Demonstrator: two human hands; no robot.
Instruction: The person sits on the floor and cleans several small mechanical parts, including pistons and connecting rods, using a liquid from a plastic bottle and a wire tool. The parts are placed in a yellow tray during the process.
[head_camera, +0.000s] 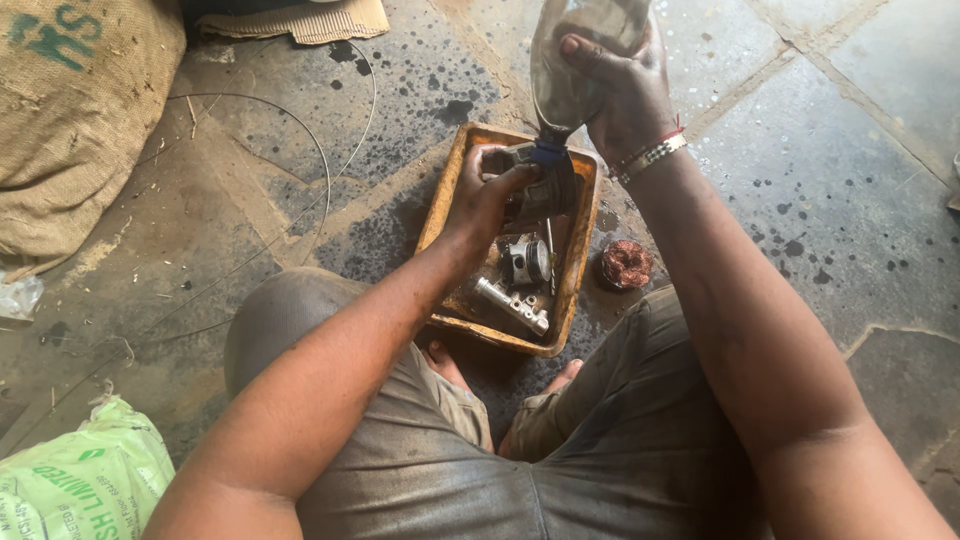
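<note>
At the top centre of the frame, the right hand (625, 95) is gripping an upturned clear plastic bottle (570, 70), neck down over a yellow tray (585, 225). The left hand (490, 195) is clamping a grimy metal part (545, 190) under the spout. A piston (527, 260) and cylinder piece (510, 305) are lying in the tray. A copper coil (627, 264) is sitting just right of it; a burlap sack (70, 110) is filling the upper left.

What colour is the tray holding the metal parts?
Yellow-orange, grimy with oil; the tray shows in the head view.

Metal parts (515, 285) in tray (578, 262), copper coil (626, 264) right, sack (70, 110) far left
</note>
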